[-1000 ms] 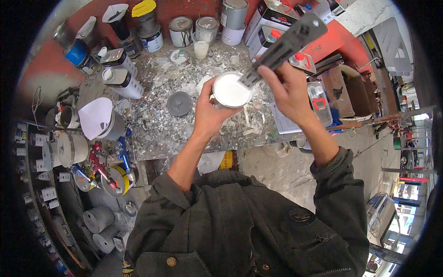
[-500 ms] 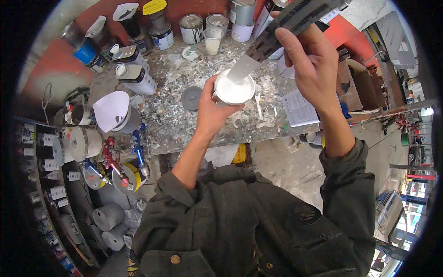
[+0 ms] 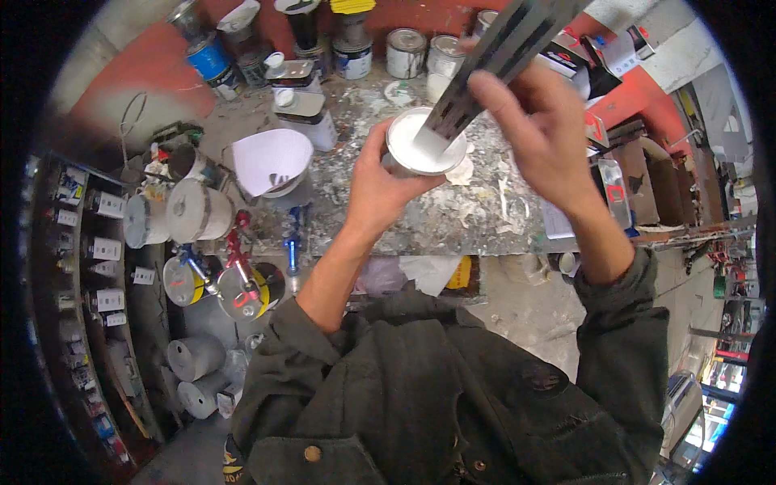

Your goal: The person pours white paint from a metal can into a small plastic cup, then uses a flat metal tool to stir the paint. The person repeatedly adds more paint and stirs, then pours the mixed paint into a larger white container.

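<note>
My left hand (image 3: 380, 186) is wrapped round a small cup of white paint (image 3: 400, 133) above the paint-spattered bench (image 3: 356, 218). Its thumb lies along the near side, and the cup leans slightly. In my right hand (image 3: 541, 129), blurred by motion, is a long flat mixing stick (image 3: 493, 65) covered in dark stains. The stick slants down to the left, and its pale lower end dips into the paint. Some fingers of the right hand are hidden behind the stick.
Two cans with white caps (image 3: 307, 117) stand left of the cup, near a container topped by a white paper (image 3: 271, 158). Paint tins (image 3: 406, 55) line the back. Red (image 3: 238, 250) and blue spray guns (image 3: 293, 246) hang at the bench's left. A cardboard box (image 3: 659, 178) sits right.
The stick has gone lower into the cup, so less of its pale end shows. My right hand has come down slightly with it. The whole view has shifted, and the bench items appear further right.
</note>
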`<move>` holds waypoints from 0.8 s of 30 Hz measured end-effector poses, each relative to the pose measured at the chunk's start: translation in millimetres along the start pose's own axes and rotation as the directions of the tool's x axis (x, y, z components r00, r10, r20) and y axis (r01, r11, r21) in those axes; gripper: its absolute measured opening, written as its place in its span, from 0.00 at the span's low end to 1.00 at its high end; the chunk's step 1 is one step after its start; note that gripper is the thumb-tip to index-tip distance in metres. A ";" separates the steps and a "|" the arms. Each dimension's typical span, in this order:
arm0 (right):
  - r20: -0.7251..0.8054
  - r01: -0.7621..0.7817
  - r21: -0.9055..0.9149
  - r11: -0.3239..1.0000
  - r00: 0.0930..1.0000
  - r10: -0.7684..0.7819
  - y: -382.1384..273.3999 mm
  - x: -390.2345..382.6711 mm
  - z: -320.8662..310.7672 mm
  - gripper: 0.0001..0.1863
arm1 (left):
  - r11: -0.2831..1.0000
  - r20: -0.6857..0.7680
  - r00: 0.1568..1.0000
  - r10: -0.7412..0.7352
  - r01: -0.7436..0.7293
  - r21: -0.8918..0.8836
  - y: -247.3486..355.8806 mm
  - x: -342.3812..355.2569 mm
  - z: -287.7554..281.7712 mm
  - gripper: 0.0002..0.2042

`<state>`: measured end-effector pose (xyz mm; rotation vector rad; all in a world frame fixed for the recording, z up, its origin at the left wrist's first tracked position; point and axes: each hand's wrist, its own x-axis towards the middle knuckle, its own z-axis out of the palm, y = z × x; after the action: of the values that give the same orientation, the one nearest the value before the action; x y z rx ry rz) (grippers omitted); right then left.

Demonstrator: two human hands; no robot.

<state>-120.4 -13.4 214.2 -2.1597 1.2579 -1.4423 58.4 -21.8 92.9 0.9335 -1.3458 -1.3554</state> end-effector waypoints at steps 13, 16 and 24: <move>0.149 0.113 0.180 0.977 0.979 -0.140 -71.0 121.3 93.4 0.12 | 0.991 -0.072 0.989 0.132 -0.131 0.023 97.1 14.1 -130.5 0.38; 0.138 0.067 0.318 0.946 0.984 -0.117 -78.3 121.8 112.1 0.12 | 0.993 -0.139 0.984 0.114 -0.109 0.041 104.7 10.2 -154.0 0.38; -0.118 0.129 0.575 0.808 0.990 -0.074 -86.5 162.9 129.9 0.14 | 0.997 -0.218 0.973 0.075 -0.068 0.042 110.5 -1.1 -206.6 0.38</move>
<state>56.0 -118.3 307.8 -1.7688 0.5977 -1.7053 271.1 -61.6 182.8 1.0166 -1.2250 -1.1419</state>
